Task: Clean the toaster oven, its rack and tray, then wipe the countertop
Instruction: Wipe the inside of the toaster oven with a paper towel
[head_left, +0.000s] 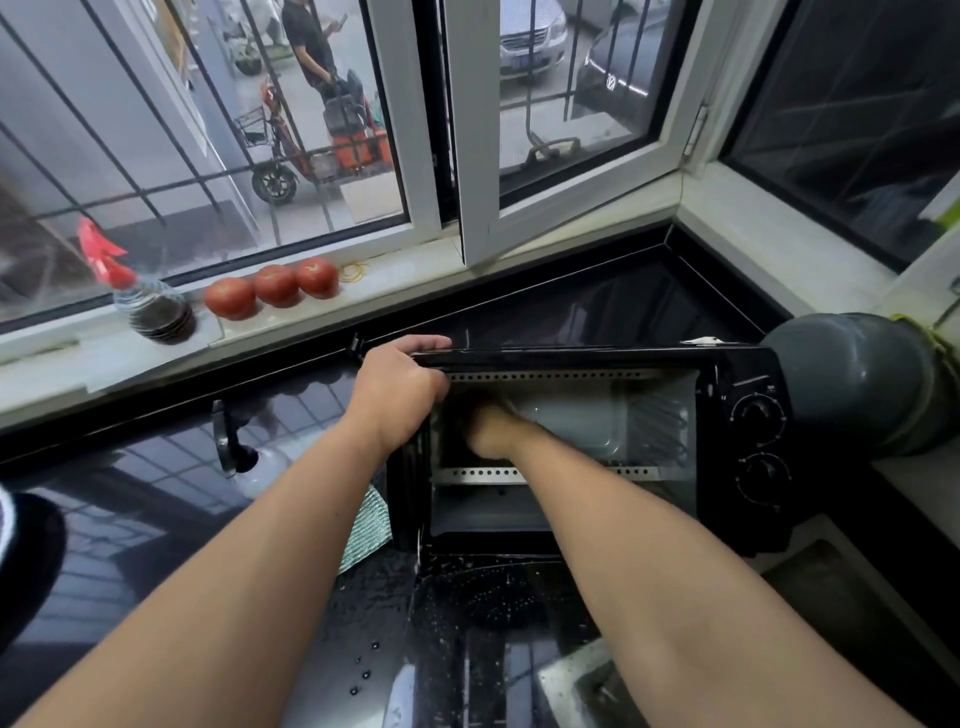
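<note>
Head view. Black toaster oven (597, 447) sits on the dark glossy countertop (156, 519), below the window sill, toward the right. Its door (498, 623) is folded down flat toward the person, wet with droplets. Two dials (759, 415) on the right front panel.

Left hand (397, 389) grips the oven's top left corner, fingers curled over the upper edge. Right hand (491, 428) is reached inside the cavity at its left side; it looks curled, but the dim interior hides whether it holds anything, so I cannot tell.

A green mesh cloth (363, 535) lies on the countertop, touching the oven's left side.

On the sill: three tomatoes (275, 285) in a row, a spray bottle (150, 306) left of them. A grey pipe (857, 384) stands right of the oven.
</note>
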